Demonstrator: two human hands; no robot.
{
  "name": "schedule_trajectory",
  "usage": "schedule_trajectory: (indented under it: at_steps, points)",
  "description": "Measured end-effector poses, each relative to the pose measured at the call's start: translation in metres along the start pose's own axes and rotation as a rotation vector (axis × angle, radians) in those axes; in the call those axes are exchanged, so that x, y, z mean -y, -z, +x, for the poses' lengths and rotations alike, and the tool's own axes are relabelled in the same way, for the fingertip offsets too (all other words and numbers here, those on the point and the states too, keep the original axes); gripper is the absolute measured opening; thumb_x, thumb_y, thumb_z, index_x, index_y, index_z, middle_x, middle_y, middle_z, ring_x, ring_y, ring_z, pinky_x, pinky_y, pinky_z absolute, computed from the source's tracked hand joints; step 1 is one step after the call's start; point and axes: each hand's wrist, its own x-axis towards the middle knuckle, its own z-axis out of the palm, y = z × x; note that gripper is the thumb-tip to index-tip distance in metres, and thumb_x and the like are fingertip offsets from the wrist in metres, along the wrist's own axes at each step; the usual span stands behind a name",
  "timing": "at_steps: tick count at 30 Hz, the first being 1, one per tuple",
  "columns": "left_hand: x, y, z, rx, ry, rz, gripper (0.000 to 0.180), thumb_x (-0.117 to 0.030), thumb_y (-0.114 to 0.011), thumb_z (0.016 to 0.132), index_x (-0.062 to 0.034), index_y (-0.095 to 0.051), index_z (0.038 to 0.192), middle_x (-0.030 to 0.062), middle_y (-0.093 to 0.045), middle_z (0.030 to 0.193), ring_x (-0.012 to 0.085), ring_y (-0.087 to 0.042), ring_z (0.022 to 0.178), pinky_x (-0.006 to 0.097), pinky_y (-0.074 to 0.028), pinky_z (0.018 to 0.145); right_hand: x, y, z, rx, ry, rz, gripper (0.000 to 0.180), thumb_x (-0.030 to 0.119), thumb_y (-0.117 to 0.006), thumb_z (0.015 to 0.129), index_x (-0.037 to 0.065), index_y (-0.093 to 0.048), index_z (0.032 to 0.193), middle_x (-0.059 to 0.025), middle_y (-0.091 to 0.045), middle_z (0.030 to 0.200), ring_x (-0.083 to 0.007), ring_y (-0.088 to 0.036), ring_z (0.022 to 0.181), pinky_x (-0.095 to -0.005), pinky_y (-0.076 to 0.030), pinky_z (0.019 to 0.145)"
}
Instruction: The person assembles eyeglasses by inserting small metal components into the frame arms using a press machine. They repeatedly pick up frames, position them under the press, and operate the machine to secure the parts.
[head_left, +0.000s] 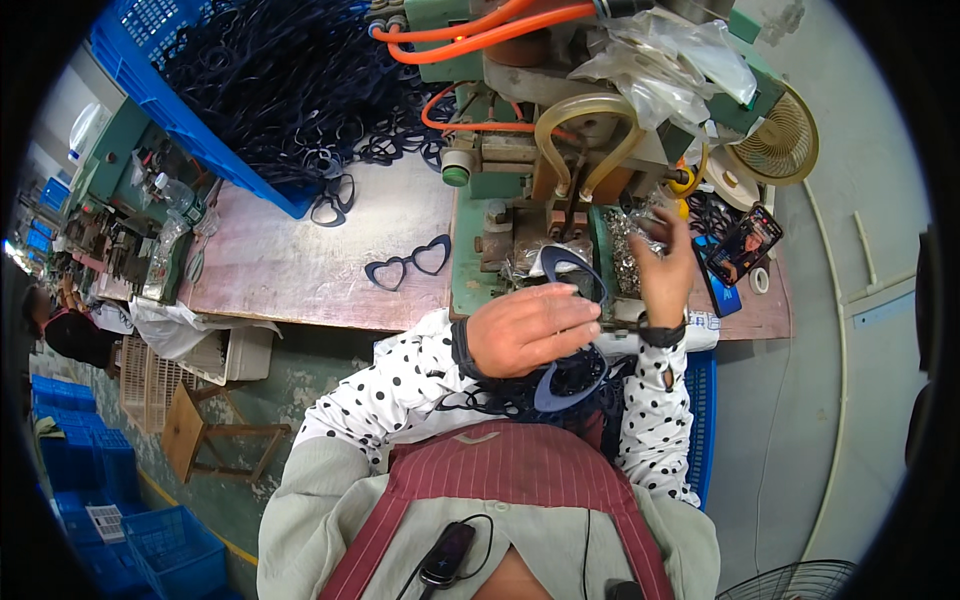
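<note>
My left hand (530,330) is closed on a dark blue eyeglass frame (566,260), held upright in front of the bench machine. The hand covers the frame's middle; one rim shows above the fingers, the other below. At the machine's right side, my right hand (667,268) is over a tray of small shiny metal parts (622,250). Its fingers bend toward the thumb, and anything between them is too small to make out. The green machine (475,285) has a metal working head just beyond the held frame. Many dark frames (515,400) lie in my lap.
A loose heart-shaped frame (408,264) lies on the table (310,275). Behind it, a blue crate (190,135) overflows with dark frames. Orange hoses (480,38) cross above the machine. At right are a lit phone (745,245), a tape roll (760,281) and a small fan (775,135).
</note>
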Motion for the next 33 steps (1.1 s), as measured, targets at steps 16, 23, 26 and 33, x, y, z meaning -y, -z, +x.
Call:
schedule_trajectory:
  at_steps: [16,23,26,33]
  points:
    - [-0.003,0.001,-0.003,0.060,0.047,0.058,0.040,-0.011,-0.067,0.084,-0.0002,-0.060,0.121,0.0178,-0.061,0.122,0.0300,-0.062,0.111,0.051,-0.043,0.103,-0.093,0.017,-0.024,0.087,-0.063,-0.415,0.017,0.019,-0.070,0.083,0.002,-0.069,0.085,-0.0147,-0.068,0.080,-0.0325,-0.065,0.076,-0.0395,-0.049,0.069]
    - [0.033,0.033,-0.070,-0.212,0.309,0.465,0.030,-0.024,-0.072,0.080,-0.0098,-0.066,0.106,0.0086,-0.063,0.106,0.0272,-0.060,0.090,0.039,-0.044,0.084,-0.099,0.013,-0.028,-0.015,-0.079,-0.400,0.017,0.021,-0.064,0.090,0.005,-0.065,0.094,-0.0144,-0.069,0.079,-0.0349,-0.066,0.072,-0.0420,-0.049,0.065]
    - [0.075,0.036,-0.116,-0.179,0.801,0.778,0.027,-0.026,-0.071,0.078,-0.0101,-0.067,0.099,0.0086,-0.060,0.106,0.0290,-0.054,0.094,0.041,-0.041,0.083,-0.102,0.015,-0.030,-0.058,-0.021,-0.364,0.016,0.020,-0.063,0.090,0.005,-0.065,0.094,-0.0139,-0.069,0.079,-0.0334,-0.067,0.072,-0.0408,-0.050,0.065]
    - [0.107,0.023,-0.182,0.069,1.191,0.971,0.028,-0.029,-0.071,0.071,-0.0076,-0.066,0.087,0.0104,-0.058,0.101,0.0325,-0.050,0.103,0.046,-0.038,0.085,-0.099,0.015,-0.027,-0.062,-0.036,-0.302,0.012,0.015,-0.059,0.091,0.007,-0.065,0.097,-0.0123,-0.068,0.078,-0.0288,-0.067,0.069,-0.0389,-0.050,0.064]
